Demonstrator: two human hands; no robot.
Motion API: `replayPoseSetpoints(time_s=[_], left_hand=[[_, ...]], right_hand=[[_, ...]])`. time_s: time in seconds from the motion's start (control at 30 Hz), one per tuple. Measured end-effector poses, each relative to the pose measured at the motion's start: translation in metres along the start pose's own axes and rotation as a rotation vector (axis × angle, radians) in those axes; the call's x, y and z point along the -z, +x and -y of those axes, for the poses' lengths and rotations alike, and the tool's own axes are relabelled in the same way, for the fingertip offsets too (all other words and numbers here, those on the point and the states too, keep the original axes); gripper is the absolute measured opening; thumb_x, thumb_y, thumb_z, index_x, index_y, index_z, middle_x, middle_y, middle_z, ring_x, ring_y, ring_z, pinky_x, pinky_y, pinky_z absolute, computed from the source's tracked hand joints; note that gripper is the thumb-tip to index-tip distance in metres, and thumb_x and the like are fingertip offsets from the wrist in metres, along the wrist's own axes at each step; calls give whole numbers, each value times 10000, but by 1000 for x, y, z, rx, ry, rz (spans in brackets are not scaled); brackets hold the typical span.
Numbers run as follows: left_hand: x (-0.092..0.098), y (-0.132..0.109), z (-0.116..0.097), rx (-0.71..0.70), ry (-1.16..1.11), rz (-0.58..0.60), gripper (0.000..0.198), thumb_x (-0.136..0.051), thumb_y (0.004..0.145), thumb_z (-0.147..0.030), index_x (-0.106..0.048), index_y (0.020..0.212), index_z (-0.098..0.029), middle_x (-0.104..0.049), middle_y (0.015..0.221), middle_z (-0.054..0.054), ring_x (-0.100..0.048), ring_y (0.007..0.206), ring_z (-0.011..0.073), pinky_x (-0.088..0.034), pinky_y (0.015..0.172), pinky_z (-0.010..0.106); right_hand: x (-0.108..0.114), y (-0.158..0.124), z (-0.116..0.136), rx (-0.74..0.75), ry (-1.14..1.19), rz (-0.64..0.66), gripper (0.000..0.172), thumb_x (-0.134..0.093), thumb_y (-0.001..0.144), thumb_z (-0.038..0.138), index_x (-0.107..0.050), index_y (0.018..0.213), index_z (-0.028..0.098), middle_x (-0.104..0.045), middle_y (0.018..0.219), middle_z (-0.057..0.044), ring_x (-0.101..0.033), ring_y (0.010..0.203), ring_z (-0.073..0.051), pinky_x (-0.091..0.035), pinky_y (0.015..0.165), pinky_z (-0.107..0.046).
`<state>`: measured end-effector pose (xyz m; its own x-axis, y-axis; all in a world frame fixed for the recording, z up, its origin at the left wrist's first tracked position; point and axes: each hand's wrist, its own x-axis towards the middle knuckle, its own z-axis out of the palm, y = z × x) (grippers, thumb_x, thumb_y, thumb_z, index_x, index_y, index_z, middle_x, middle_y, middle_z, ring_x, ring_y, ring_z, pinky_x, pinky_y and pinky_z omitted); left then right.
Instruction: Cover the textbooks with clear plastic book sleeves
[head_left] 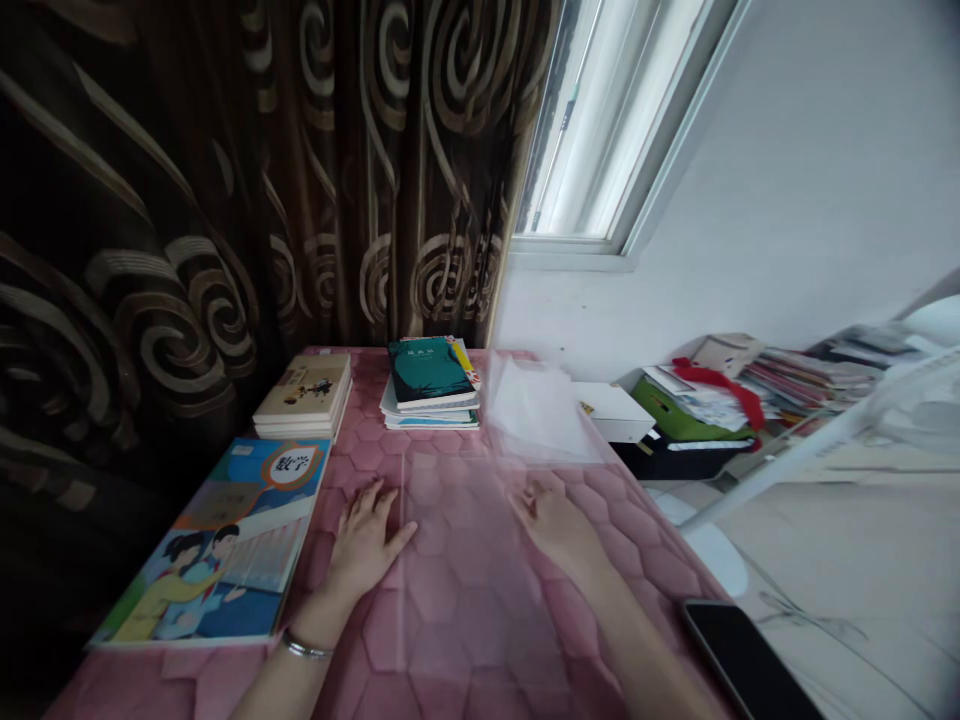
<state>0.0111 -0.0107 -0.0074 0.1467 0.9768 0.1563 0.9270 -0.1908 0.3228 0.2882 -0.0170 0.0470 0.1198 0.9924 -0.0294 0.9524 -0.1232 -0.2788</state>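
Note:
My left hand [366,540] lies flat with fingers spread on a clear plastic sheet [457,540] spread over the pink quilted table cover [465,640]. A thin bracelet is on that wrist. My right hand [555,520] rests flat on the right part of the same sheet, fingers stretched out. More clear plastic sheets [536,410] lie just beyond the right hand. A colourful textbook [225,545] lies to the left of my left hand.
Two book stacks stand at the back: a tan one [306,395] and one topped by a green book [429,375]. A black phone [746,660] lies at the table's right edge. A dark patterned curtain [225,170], a white box [611,410] and piled papers [757,385] surround the table.

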Motion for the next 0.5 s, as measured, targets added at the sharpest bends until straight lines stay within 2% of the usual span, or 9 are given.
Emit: replayPoseSetpoints(time_s=[0.1, 0.2, 0.3, 0.4, 0.47, 0.5], left_hand=[[0, 0, 0, -4, 4, 15, 557, -489, 884, -501, -528, 1330, -170, -431, 1475, 141, -378, 1366, 288, -313, 1112, 468], [-2, 0, 1, -1, -28, -12, 526, -518, 872, -477, -543, 1308, -183, -435, 1473, 136, -386, 1361, 289, -321, 1105, 486], [0, 0, -1, 4, -137, -81, 482, -556, 846, -431, -569, 1263, -190, -458, 1452, 136, -408, 1342, 292, -338, 1090, 503], [14, -2, -8, 23, -365, -184, 431, -509, 860, -445, -602, 1188, -182, -566, 1326, 136, -503, 1250, 273, -377, 1067, 476], [27, -4, -15, 83, -582, -200, 427, -416, 897, -477, -611, 1142, -187, -638, 1211, 119, -566, 1174, 249, -416, 1037, 440], [33, -6, -18, 128, -693, -183, 436, -384, 907, -489, -607, 1129, -188, -658, 1174, 111, -584, 1151, 241, -439, 1014, 421]], right_hand=[[-13, 11, -17, -25, -32, 80, 325, -476, 923, 447, -645, 871, 174, -724, 821, -90, -689, 823, -231, -418, 638, -267], [-18, 8, -17, -4, 25, 26, 239, -526, 888, 381, -601, 753, 199, -699, 719, -50, -676, 763, -221, -380, 581, -260], [-14, 5, -7, 45, 269, -42, 246, -486, 882, 339, -559, 689, 206, -663, 670, -29, -650, 687, -202, -412, 590, -272], [-12, -5, 12, 210, 720, -8, 299, -461, 892, 439, -609, 790, 200, -691, 762, -38, -659, 752, -199, -496, 693, -297], [-13, -19, 30, 351, 935, 118, 378, -429, 917, 499, -655, 959, 199, -718, 942, -62, -664, 921, -207, -512, 828, -324], [-14, -28, 40, 422, 966, 200, 394, -417, 933, 498, -662, 1042, 210, -713, 1028, -64, -647, 1005, -207, -497, 895, -339]])
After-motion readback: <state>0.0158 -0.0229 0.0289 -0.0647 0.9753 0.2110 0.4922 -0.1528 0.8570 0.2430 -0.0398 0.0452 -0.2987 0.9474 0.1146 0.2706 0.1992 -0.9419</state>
